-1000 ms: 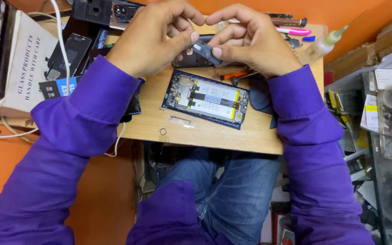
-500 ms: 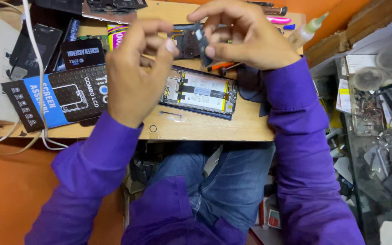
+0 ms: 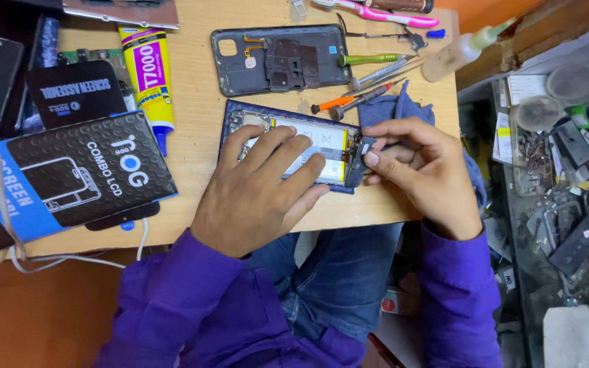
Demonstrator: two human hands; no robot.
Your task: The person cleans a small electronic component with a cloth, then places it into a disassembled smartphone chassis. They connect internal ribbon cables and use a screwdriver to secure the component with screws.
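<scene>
On the wooden table (image 3: 192, 123), left hand (image 3: 260, 191) fingers lie flat on the opened phone (image 3: 294, 146); right hand (image 3: 420, 170) fingers pinch its end.

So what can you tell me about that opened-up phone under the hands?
The opened phone lies flat on the wooden table, back cover off, showing a large pale battery, a board at its left end and a dark blue frame. The left hand presses flat on it; the right hand pinches a small dark part at its right end. A blue cloth lies beside it.
</scene>
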